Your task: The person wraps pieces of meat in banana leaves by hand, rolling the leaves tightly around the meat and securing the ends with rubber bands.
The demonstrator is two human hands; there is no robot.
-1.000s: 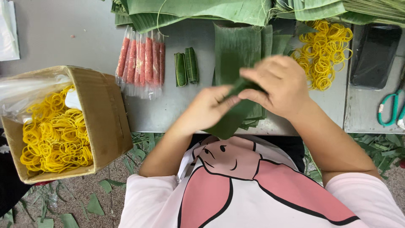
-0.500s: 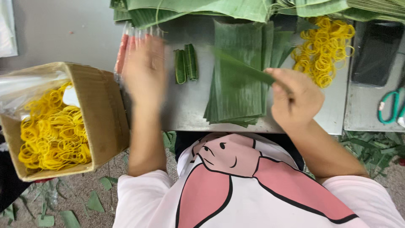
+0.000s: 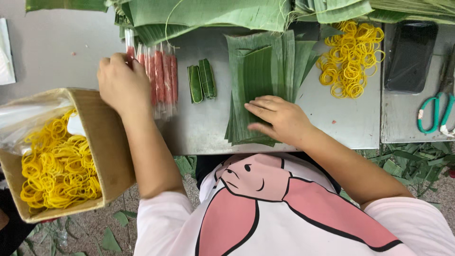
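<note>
Head view shows the grey desk (image 3: 332, 123) carrying everything, with long banana leaves (image 3: 199, 14) heaped at its far edge beyond both hands. Under the right hand (image 3: 277, 118) lies a stack of cut leaf sheets (image 3: 260, 71): thin, light and limp by the look of them, likely to tear along the ribs, so best lifted flat by an edge. That hand rests palm down on the near end of the stack, fingers spread and nearly straight, gripping nothing. The left hand (image 3: 121, 80) reaches forward with the arm stretched, fingers curled over the near ends of the pink sausages in clear wrap (image 3: 159, 78); whether it has closed on one I cannot tell. Those look smooth and slippery, firm enough to pinch at an end. Between the hands lie two small leaf-wrapped rolls (image 3: 201, 83).
</note>
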